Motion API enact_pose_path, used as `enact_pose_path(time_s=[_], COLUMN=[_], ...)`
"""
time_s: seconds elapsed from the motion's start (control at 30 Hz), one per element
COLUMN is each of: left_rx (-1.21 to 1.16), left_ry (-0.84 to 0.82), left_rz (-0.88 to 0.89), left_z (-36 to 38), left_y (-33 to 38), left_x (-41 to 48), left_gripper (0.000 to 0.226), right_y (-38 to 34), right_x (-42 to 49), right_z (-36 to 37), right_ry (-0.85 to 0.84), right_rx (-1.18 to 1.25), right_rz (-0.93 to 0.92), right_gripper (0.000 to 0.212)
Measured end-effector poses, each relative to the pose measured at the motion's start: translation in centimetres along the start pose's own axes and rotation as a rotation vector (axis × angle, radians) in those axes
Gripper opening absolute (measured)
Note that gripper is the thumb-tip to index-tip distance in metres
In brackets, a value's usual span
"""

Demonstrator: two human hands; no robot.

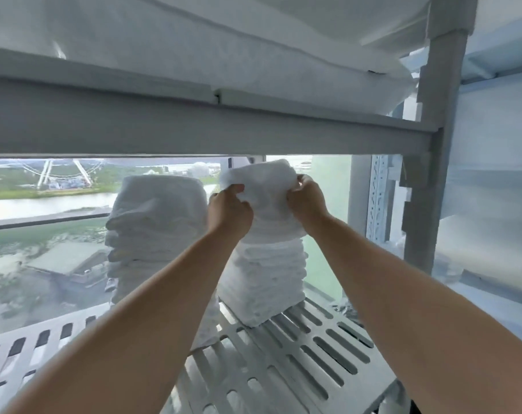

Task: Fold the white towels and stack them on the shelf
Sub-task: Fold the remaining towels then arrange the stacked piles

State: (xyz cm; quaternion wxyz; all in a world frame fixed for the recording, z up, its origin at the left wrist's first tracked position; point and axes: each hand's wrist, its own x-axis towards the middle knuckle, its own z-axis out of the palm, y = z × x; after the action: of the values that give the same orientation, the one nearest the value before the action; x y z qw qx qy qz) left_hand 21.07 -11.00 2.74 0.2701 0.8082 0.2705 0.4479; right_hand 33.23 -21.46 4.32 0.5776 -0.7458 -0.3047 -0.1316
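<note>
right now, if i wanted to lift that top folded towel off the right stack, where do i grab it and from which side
Probably by its two side edges, coming in from the open front, as the left hand and right hand grip it now. The folded towel sits high on the right stack, close under the upper shelf beam, and the left stack stands beside it.

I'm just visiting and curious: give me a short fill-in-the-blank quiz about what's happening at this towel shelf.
1. The left hand and right hand grip the folded towel at the top of the stack on the ____.
2. In all, the slotted shelf holds ____ such stacks.
3. Behind them, a ____ shows a river.

Missing words: right; two; window.
</note>
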Motion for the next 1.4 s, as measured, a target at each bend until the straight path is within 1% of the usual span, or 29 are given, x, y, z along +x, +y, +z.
enact_pose_path(time_s=[0.13,0.23,0.3,0.37,0.43,0.47,0.53,0.6,0.7,0.77,0.8,0.9,0.93,1.0,1.03,1.1,1.17,1.2,1.23,1.27,1.33,1.4], left_rx=[0.013,0.11,0.166,0.168,0.116,0.042,-0.028,-0.061,-0.048,-0.046,-0.05,-0.147,-0.193,-0.266,-0.287,-0.347,-0.488,-0.548,-0.58,-0.58,-0.55,-0.535], left_ry=[0.072,0.099,0.087,0.07,0.061,0.048,0.041,0.042,0.06,0.066,0.061,0.051,0.075,0.14,0.157,0.175,0.191,0.205,0.215,0.22,0.235,0.248], left_rz=[-0.077,-0.15,-0.217,-0.265,-0.26,-0.241,-0.196,-0.176,-0.108,-0.107,-0.108,-0.042,-0.022,-0.033,-0.05,-0.098,-0.212,-0.282,-0.333,-0.357,-0.339,-0.299], left_z=[1.7,2.8,3.5,3.8,3.9,3.9,4.0,4.2,4.7,4.7,4.6,5.1,5.3,5.5,5.7,6.7,8.0,8.7,9.3,9.8,10.4,10.9], left_y=[0.1,0.0,-0.4,-0.5,-0.5,-0.5,-0.7,-0.9,-1.3,-1.3,-1.5,-2.5,-3.0,-3.8,-4.3,-5.1,-5.6,-6.1,-6.5,-6.9,-7.8,-8.4], left_x=[1.9,2.7,2.7,2.6,2.4,2.0,0.9,-0.5,-1.3,-0.9,-0.7,-1.6,-2.3,-3.4,-3.9,-4.5,-5.0,-5.5,-5.9,-6.5,-7.7,-8.7], left_gripper=[0.052,0.045,0.039,0.039,0.042,0.041,0.039,0.044,0.056,0.058,0.059,0.059,0.061,0.073,0.078,0.08,0.075,0.072,0.07,0.072,0.078,0.072], right_y=[1.2,3.3,4.9,6.2,6.8,6.9,7.2,7.2,6.1,5.5,5.6,7.5,8.0,8.3,8.1,8.0,8.9,9.8,11.2,12.8,15.8,18.2], right_x=[2.9,4.4,4.9,5.1,5.5,5.7,6.3,7.0,8.0,8.5,8.5,8.2,7.9,7.5,7.2,6.3,4.7,3.8,2.9,2.1,0.4,-1.2], right_z=[1.9,2.8,3.6,4.5,5.2,5.4,5.7,5.8,5.8,5.8,5.9,6.3,6.3,5.7,5.2,4.5,4.2,4.2,4.3,4.5,5.1,5.9], right_ry=[0.001,-0.032,-0.041,-0.012,0.036,0.061,0.102,0.123,0.146,0.159,0.148,0.044,0.032,0.078,0.109,0.169,0.228,0.248,0.244,0.21,0.097,-0.007], right_rx=[0.048,0.062,0.078,0.11,0.164,0.185,0.209,0.217,0.19,0.162,0.146,0.123,0.127,0.159,0.191,0.314,0.508,0.562,0.552,0.475,0.309,0.285], right_rz=[0.0,0.049,0.087,0.09,0.072,0.064,0.046,0.013,-0.109,-0.178,-0.178,-0.071,-0.045,-0.035,-0.025,0.04,0.19,0.278,0.345,0.388,0.464,0.545], right_gripper=[0.04,0.046,0.04,0.026,0.018,0.018,0.019,0.022,0.022,0.021,0.021,0.023,0.024,0.024,0.024,0.03,0.042,0.048,0.049,0.046,0.043,0.047])
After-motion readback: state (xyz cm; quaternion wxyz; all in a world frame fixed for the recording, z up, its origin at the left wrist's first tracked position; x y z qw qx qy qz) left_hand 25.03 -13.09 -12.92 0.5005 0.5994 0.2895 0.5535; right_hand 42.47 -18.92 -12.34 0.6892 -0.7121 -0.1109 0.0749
